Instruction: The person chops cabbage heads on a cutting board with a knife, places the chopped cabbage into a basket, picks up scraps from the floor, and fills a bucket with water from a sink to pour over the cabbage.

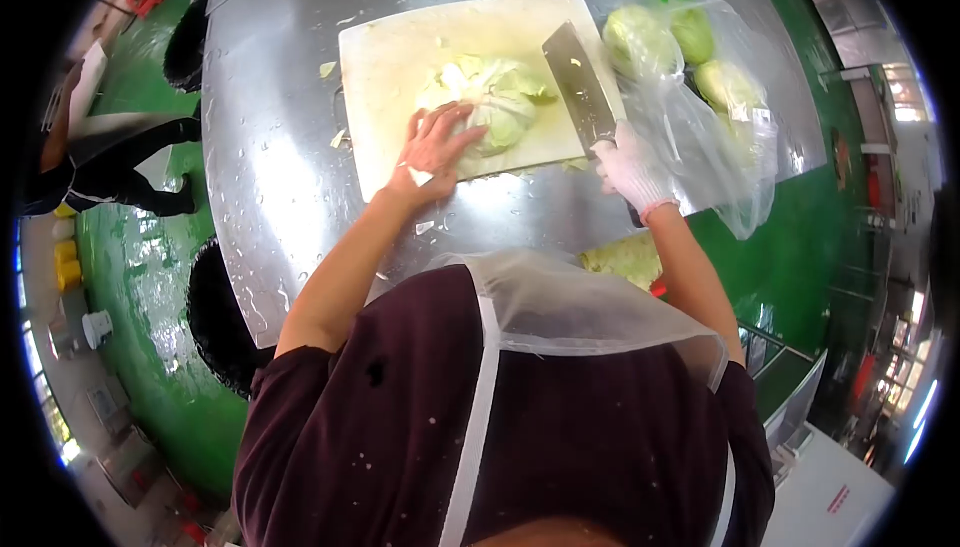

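Cut cabbage lies in a loose heap of pale green leaves and pieces on the white cutting board. My left hand is bare, its fingers bent over the near left side of the cabbage and gripping it against the board. A white glove covers my right hand, which is closed around the handle of a cleaver. The wide blade rests over the board's right part, apart from the cabbage, its tip pointing away from me. Most of the handle is hidden by the glove.
Right of the board, a clear plastic bag holds several whole cabbages. Leaf scraps lie on the wet metal table. Black-lined bins stand at its left edge. Another person is on the green floor at left.
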Motion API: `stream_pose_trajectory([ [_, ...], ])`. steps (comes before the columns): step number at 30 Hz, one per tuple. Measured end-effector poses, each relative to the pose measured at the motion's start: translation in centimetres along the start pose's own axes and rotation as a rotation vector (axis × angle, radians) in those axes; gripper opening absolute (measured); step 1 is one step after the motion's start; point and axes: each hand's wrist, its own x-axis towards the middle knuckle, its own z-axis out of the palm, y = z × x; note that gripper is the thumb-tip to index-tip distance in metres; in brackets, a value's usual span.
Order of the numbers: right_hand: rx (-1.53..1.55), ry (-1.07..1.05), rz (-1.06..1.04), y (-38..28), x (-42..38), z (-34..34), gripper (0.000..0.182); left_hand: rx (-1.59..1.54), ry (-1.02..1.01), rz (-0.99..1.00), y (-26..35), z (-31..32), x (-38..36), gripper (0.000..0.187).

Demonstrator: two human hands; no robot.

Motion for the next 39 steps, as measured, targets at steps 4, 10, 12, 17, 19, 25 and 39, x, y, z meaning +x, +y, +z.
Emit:
stream_pose_trajectory([
  [4, -0.336, 0.203, -0.367, -1.2, -0.7, -0.7, 0.026, -0.226, 0.092, -0.144, -1.3, 1.2, -0.7, 0.045],
  [10, -0.697, 0.194, -0.514, -5.3, 1.0, 1.5, 0.027, -0.294, 0.124, -0.147, -2.1, 2.1, -1.1, 0.039],
  [12, -0.708, 0.132, -0.595, -3.0, 3.4, 3.6, 0.025, -0.29, 0.132, -0.142, -2.2, 1.7, -1.0, 0.039],
  [17, -0.735, 0.055, -0.41, -9.5, -0.2, 0.8, 0.028, -0.254, 0.163, -0.139, -1.7, 1.8, -1.0, 0.04],
  [19, -0.63, 0.132, -0.496, -10.6, -1.2, 1.4, 0.028, -0.275, 0.18, -0.138, -1.6, 1.7, -1.3, 0.039],
  [25, -0.76, -0.067, -0.422, -5.5, 2.3, 4.3, 0.029, -0.294, 0.183, -0.128, -1.5, 1.8, -1.6, 0.039],
  [39, -0.76, 0.014, -0.598, -9.7, -1.0, 4.0, 0.023, -0.228, 0.329, -0.167, -0.6, 0.9, -1.5, 0.027],
])
